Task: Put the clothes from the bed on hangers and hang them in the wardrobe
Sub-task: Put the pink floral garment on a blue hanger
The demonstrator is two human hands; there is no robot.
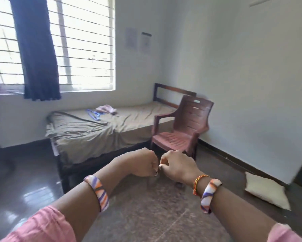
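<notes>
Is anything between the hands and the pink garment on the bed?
Nothing blocks it. Both hands hang over bare floor short of the bed; the pink garment lies on the far side beside the blue hangers. The chair stands off to the right.

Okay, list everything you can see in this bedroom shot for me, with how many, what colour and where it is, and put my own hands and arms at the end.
bed: one, dark frame with olive-brown sheet, under the window
garment: one, pale pink, crumpled on the bed near the wall
hangers: a small cluster, blue and purple, on the bed beside the garment; count unclear
chair: one, reddish-brown plastic, at the bed's near right side
curtain: one, dark navy, hanging over the window
window: one, with horizontal bars, bright
papers: two, whitish, on the far wall
pillow: one, cream, on the floor at right
rug: one, brownish, under the arms
left hand: fingers curled, holding nothing visible, striped bangle
right hand: fingers curled, holding nothing visible, striped bangle and orange thread
</notes>
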